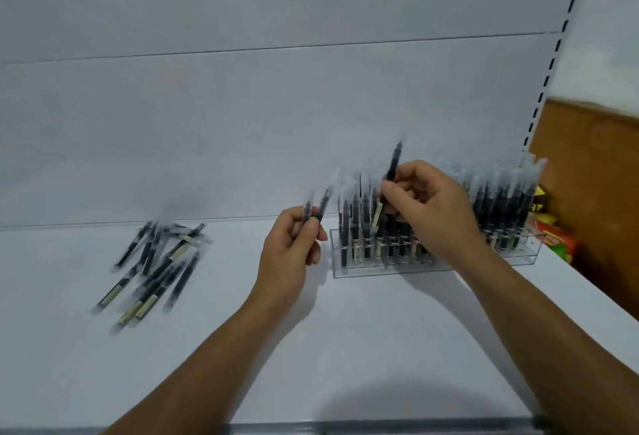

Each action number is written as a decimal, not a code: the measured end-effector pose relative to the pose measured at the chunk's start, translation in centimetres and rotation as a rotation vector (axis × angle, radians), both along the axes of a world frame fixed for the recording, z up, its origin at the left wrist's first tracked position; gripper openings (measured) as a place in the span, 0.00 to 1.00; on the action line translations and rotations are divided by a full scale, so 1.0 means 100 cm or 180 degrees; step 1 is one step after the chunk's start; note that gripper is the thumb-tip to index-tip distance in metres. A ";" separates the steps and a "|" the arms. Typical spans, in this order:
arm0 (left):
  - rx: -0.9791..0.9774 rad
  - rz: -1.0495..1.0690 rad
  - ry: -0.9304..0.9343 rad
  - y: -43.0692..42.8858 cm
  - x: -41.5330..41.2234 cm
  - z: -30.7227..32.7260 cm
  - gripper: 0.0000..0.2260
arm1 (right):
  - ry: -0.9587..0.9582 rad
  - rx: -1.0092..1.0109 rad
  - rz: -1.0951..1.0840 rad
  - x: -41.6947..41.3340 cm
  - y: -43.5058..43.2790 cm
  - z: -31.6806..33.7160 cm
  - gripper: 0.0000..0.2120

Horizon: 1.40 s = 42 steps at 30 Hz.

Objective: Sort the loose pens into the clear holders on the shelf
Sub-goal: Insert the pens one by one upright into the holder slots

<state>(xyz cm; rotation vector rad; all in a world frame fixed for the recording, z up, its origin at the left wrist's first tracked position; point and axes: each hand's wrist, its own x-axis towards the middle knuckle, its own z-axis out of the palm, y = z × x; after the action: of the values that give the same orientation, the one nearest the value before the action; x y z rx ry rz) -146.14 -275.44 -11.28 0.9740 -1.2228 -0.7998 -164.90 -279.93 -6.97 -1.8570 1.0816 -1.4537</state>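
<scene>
A clear holder (345,271) stands on the white shelf (345,348) at the right, packed with several upright black pens. My right hand (432,206) pinches one black pen (392,166) over the holder's left part, the pen upright and slightly tilted. My left hand (294,244) is just left of the holder and grips two black pens (321,204) with clear caps pointing up. A pile of several loose pens (155,268) lies on the shelf at the left.
The shelf's white back panel rises behind everything. A slotted upright (549,68) runs along the right side. Colourful packets (553,237) and a brown surface (594,171) lie beyond the shelf's right end. The shelf's grey front edge (345,429) is at the bottom.
</scene>
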 end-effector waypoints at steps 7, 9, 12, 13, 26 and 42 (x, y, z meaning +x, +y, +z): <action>-0.0025 -0.0247 0.0513 -0.006 -0.017 -0.008 0.06 | 0.0376 0.0000 -0.0008 0.001 -0.015 -0.016 0.05; -0.0035 -0.0278 0.0499 -0.009 -0.016 -0.011 0.06 | 0.0403 -0.0075 0.0012 0.003 -0.017 -0.019 0.07; -0.0034 -0.0298 0.0476 -0.011 -0.014 -0.014 0.06 | 0.0584 -0.0090 0.0063 0.007 -0.018 -0.027 0.08; -0.0050 -0.0287 0.0533 -0.011 -0.013 -0.014 0.06 | 0.0688 -0.0091 0.0063 0.009 -0.017 -0.029 0.08; -0.0365 -0.0184 0.0556 -0.006 -0.010 -0.015 0.06 | 0.1524 -0.0115 -0.0386 0.019 -0.011 -0.029 0.06; -0.0359 -0.0325 0.0378 -0.004 -0.014 -0.018 0.06 | 0.0796 0.0118 0.0108 0.005 0.002 -0.036 0.10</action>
<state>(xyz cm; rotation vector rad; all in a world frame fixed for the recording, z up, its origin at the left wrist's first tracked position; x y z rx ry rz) -147.52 -275.89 -13.04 0.7670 -1.2083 -0.8473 -164.40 -279.69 -10.55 -2.0599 1.1774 -1.1968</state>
